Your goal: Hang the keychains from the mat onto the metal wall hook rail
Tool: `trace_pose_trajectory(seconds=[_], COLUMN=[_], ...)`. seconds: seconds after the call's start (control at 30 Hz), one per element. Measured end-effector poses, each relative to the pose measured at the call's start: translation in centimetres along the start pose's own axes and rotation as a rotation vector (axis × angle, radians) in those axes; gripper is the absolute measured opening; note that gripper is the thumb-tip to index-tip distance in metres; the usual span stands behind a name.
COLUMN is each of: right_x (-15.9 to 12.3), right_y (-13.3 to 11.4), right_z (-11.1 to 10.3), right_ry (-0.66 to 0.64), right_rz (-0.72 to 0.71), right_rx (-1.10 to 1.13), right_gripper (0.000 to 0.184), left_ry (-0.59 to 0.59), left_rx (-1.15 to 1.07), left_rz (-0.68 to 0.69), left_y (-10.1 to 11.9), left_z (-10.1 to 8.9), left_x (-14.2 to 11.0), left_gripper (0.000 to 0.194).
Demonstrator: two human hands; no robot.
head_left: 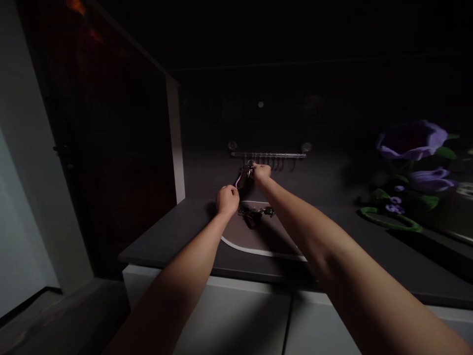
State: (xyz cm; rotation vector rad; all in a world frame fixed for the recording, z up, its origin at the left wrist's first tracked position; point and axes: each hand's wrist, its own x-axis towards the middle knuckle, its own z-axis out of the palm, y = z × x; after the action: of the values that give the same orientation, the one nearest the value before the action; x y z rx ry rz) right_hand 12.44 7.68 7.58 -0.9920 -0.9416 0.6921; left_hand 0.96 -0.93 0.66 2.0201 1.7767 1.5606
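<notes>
My right hand (261, 171) is closed on a bunch of keys (250, 167) with a metal ring, held up just beneath a clear hook rail (269, 155) on the dark wall. Lower and to the left, my left hand (228, 199) has its fingers pinched at the lower end of a pinkish strap (238, 182) that hangs from the keys. Whether the ring touches a hook cannot be made out. Below both hands, more keys with a dark fob (253, 219) lie on a brownish mat (236, 234) with a white edge.
The mat rests on a dark countertop (162, 236) above white cabinet doors (236, 315). At the right stand purple artificial flowers (430, 180), with a green ring-shaped piece (391, 222) beside them. A dark door (111, 148) is on the left.
</notes>
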Motion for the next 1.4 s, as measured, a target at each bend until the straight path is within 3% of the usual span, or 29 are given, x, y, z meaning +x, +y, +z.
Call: trace_pose_trajectory(seconds=[0.1, 0.27, 0.6, 0.93, 1.4], right_x=[-0.5, -0.5, 1.3, 0.7, -2.7], right_y=[-0.4, -0.1, 2.6, 2.2, 0.0], right_z=[0.0, -0.1, -0.8, -1.4, -4.0], right_ry=[0.068, 0.074, 0.062, 0.038, -0.18], right_rz=[0.086, 0.072, -0.086, -0.095, -0.127], right_rx=[0.06, 0.021, -0.191, -0.29, -0.357], right_gripper=[0.014, 0.014, 0.025, 0.013, 0.017], left_ry=[-0.004, -0.008, -0.014, -0.033, -0.246], left_rx=[0.015, 0.034, 0.076, 0.117, 0.06], left_rz=[0.001, -0.004, -0.024, -0.035, 0.005], left_y=[0.1, 0.1, 0.1, -0.6, -1.0], left_z=[-0.2, -0.2, -0.4, 0.1, 0.6], left_x=[-0.1, -0.1, -0.2, 0.1, -0.3], left_gripper=[0.025, 0.026, 0.026, 0.024, 0.017])
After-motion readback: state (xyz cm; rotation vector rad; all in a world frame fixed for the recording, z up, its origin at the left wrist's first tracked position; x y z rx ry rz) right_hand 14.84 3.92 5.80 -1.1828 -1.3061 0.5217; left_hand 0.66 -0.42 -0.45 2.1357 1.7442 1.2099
